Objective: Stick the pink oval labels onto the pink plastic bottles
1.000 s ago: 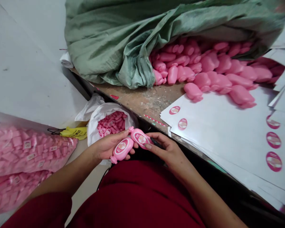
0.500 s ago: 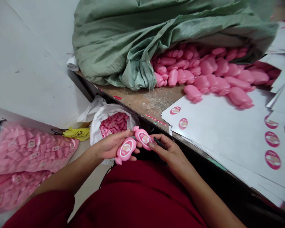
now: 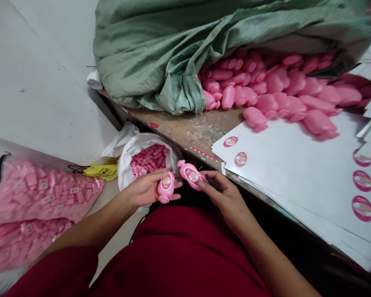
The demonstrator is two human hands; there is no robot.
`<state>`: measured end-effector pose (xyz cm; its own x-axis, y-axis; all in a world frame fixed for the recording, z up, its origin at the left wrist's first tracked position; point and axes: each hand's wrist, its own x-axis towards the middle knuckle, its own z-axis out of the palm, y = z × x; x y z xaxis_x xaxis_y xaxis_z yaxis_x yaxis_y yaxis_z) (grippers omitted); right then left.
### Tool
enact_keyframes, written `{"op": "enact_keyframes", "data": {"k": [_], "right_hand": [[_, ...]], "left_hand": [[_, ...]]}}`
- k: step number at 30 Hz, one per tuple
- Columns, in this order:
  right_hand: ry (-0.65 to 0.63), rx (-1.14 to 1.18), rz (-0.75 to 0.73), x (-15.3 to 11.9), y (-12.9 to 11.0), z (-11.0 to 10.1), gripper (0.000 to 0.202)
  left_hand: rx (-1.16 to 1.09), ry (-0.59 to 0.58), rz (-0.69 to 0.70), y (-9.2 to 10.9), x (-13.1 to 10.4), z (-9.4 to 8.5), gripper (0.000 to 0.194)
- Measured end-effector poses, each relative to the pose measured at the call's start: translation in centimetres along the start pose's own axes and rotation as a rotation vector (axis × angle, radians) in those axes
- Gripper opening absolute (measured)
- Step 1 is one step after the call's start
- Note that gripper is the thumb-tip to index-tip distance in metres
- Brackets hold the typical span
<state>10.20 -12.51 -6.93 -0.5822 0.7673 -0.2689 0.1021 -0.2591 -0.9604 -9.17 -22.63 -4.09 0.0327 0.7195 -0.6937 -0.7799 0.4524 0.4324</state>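
Observation:
In my left hand (image 3: pixel 146 189) lies a small pink bottle (image 3: pixel 166 188) with an oval label, its neck pointing down toward me; the thumb rests on it and the other fingers extend beneath. My right hand (image 3: pixel 221 187) pinches a second labelled pink bottle (image 3: pixel 189 173) by its base, neck pointing up and left. A dark, slim object (image 3: pixel 212 182), perhaps a pen or blade, is also tucked among the right fingers. The two bottles are a little apart. Just beyond my left hand stands a white bag (image 3: pixel 125 159) with labelled pink bottles inside.
A green sack (image 3: pixel 148 53) on the table (image 3: pixel 185 130) spills unlabelled pink bottles (image 3: pixel 318 123). Sheets of oval stickers (image 3: pixel 284 165) lie at the right, overhanging the table edge. Clear bags of pink items (image 3: pixel 27 202) and a yellow bag (image 3: pixel 102 171) sit at the left.
The bottle in my left hand has turned more upright and drawn back leftward. The right hand's bottle has shifted slightly right and up, widening the gap between the two.

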Motion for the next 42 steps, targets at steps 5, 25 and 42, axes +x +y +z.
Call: {"op": "enact_keyframes", "data": {"k": [5,25,42], "right_hand": [[-0.033,-0.035,0.016,0.3,0.9,-0.2,0.039],[-0.147,-0.204,-0.048,-1.2,-5.2,-4.5,0.025],[0.486,-0.889,-0.193,-1.3,-2.8,-14.3,0.032]], "left_hand": [[0.045,0.015,0.022,-0.2,-1.0,-0.6,0.071],[1.281,-0.02,1.041,6.3,8.5,10.8,0.027],[1.17,-0.271,0.636,5.2,16.7,20.3,0.042]]}}
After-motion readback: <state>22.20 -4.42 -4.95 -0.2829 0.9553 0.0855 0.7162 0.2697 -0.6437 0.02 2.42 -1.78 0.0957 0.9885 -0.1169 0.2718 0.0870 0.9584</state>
